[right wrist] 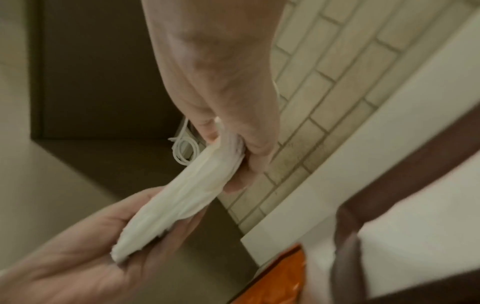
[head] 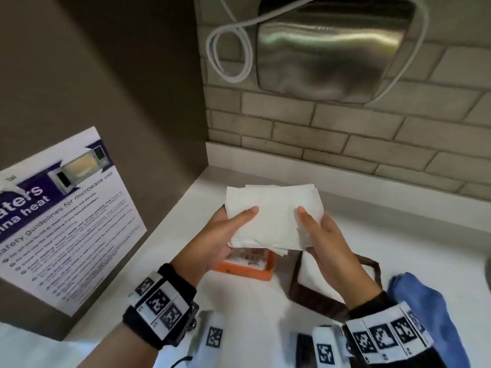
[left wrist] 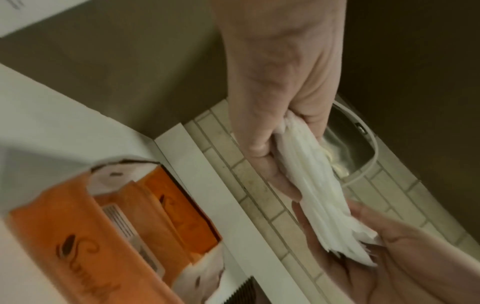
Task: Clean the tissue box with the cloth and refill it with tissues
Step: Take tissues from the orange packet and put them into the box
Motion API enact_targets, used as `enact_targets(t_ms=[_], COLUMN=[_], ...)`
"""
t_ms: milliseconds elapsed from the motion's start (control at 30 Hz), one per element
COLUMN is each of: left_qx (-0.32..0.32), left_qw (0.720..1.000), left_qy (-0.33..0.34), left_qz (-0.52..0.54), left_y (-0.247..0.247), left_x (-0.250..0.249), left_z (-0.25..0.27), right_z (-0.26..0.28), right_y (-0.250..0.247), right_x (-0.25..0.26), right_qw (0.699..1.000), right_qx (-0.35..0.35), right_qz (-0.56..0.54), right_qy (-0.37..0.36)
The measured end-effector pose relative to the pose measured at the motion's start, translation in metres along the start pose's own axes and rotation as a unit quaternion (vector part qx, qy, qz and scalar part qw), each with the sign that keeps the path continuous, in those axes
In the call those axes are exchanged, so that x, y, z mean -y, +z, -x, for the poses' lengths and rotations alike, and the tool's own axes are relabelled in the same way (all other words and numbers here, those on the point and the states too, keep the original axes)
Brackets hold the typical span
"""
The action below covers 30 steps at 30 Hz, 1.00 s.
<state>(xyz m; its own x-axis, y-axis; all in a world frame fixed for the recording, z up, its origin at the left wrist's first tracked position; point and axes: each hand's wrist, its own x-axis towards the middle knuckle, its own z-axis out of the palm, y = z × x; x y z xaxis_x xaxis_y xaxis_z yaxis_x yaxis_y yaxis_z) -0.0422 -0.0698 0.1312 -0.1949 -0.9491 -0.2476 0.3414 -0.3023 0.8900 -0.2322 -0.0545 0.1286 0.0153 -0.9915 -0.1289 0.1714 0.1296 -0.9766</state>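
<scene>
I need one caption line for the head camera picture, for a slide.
Both hands, left hand and right hand, hold a stack of white tissues above the orange packet and brown tissue box.

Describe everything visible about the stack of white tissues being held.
The stack of tissues is plain white, soft, thin paper in many folded layers; its edges look loose and uneven. It is held in the air above the counter, roughly flat and slightly sagging. The left hand grips one end and the right hand the other, thumbs on top, fingers beneath. It hangs over the orange tissue packet without touching it.
</scene>
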Motion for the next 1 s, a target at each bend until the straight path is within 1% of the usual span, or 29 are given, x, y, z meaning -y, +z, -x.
enact_targets(t_ms=[67,133,167,267,367,433,467,533,633,733,767,867,933,1000], left_qx=[0.018,0.044,0.058,0.088,0.095,0.1,0.101,0.098,0.076,0.042,0.037,0.049,0.039,0.025], left_qw=[1.0,0.999,0.998,0.996,0.995,0.995,0.995,0.995,0.994,0.992,0.993,0.995,0.997,0.998], left_qy=[0.004,-0.001,-0.005,-0.013,-0.016,-0.021,-0.017,-0.003,0.032,0.065,0.064,0.042,0.035,0.032], left_qz=[-0.013,-0.023,-0.023,-0.015,-0.005,0.002,-0.001,-0.02,-0.072,-0.096,-0.094,-0.074,-0.059,-0.057], left_y=[0.012,0.026,0.033,0.053,0.068,0.076,0.08,0.088,0.1,0.107,0.108,0.111,0.113,0.114], left_x=[0.011,0.021,0.025,0.035,0.045,0.051,0.054,0.058,0.062,0.068,0.07,0.071,0.073,0.078], left_z=[0.0,0.002,0.002,0.003,0.002,0.001,0.001,0.003,0.004,0.003,0.002,0.003,0.001,-0.002], right_z=[0.011,0.023,0.029,0.045,0.056,0.063,0.065,0.068,0.072,0.075,0.076,0.075,0.074,0.072], right_y=[-0.019,-0.036,-0.043,-0.061,-0.076,-0.085,-0.088,-0.096,-0.106,-0.114,-0.116,-0.12,-0.12,-0.119], right_x=[0.001,0.005,0.007,0.011,0.01,0.01,0.01,0.01,0.01,0.011,0.01,0.011,0.01,0.008], right_qw=[0.994,0.982,0.976,0.966,0.962,0.957,0.957,0.964,0.972,0.986,0.989,0.993,0.994,0.995], right_qx=[-0.046,-0.053,-0.056,-0.091,-0.12,-0.124,-0.123,-0.125,-0.13,-0.127,-0.124,-0.105,-0.094,-0.088], right_qz=[0.062,0.115,0.136,0.17,0.171,0.187,0.19,0.157,0.117,0.043,0.016,-0.043,-0.049,-0.025], right_qy=[-0.077,-0.142,-0.158,-0.173,-0.177,-0.182,-0.181,-0.173,-0.157,-0.096,-0.074,-0.018,-0.017,-0.045])
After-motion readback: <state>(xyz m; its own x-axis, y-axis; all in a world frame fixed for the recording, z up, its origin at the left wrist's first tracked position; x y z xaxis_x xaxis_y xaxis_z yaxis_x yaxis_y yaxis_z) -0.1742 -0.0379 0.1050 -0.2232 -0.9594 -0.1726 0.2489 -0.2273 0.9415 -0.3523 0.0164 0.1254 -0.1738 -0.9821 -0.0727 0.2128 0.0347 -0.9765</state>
